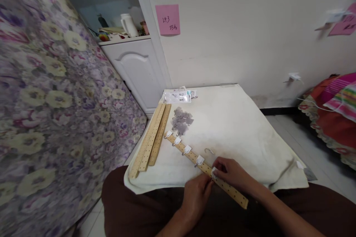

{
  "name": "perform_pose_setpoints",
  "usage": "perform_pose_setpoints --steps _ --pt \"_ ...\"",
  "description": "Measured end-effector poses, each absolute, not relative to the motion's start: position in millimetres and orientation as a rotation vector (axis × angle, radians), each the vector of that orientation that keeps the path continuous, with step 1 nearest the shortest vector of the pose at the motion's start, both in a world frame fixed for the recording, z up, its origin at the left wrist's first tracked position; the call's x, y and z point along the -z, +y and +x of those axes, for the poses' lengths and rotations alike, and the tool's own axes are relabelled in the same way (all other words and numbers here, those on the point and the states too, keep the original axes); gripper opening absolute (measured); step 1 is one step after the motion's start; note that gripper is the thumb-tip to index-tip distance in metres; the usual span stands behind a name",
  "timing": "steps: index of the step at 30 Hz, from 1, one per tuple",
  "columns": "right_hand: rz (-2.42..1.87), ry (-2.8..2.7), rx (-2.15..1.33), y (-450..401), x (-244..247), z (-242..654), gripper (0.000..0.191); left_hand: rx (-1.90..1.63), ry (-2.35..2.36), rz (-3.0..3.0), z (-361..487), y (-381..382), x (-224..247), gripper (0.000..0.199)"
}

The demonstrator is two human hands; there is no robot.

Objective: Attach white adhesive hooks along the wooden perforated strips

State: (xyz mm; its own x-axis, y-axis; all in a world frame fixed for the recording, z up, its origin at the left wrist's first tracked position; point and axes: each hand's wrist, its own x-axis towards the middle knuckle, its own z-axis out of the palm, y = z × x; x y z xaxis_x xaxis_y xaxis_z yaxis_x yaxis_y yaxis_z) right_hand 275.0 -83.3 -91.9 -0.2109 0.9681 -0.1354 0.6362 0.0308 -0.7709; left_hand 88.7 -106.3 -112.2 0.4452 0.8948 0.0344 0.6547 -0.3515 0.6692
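Left fingers, right fingers gripping one strip, five white tags, three other strips

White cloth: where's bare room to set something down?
The cloth is widest open right of the grey pile and packaging, between wall and right hand. Crowded: left side with wooden strips, near edge with left hand and hooked strip.

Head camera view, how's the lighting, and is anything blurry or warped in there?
Head view: soft, fairly even light on the white cloth, no strong glare; the alcove is dimmer; the floral curtain looks stretched toward the left edge; the grey pieces blur together, and fine detail where the right hand meets the wooden strip is soft; the top right corner darkens.
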Motion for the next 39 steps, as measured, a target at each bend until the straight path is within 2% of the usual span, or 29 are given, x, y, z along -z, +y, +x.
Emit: perform_pose_setpoints --steps 31,39 --pt "-1.767 -1.930 -0.938 -81.9 94.2 272.4 0.009 -0.521 1.313 2.114 89.1 -106.4 113.8 0.019" --pt "-1.758 -1.876 -1.015 -78.7 91.7 270.9 0.008 -0.510 1.337 2.156 89.0 -106.2 116.5 0.019"
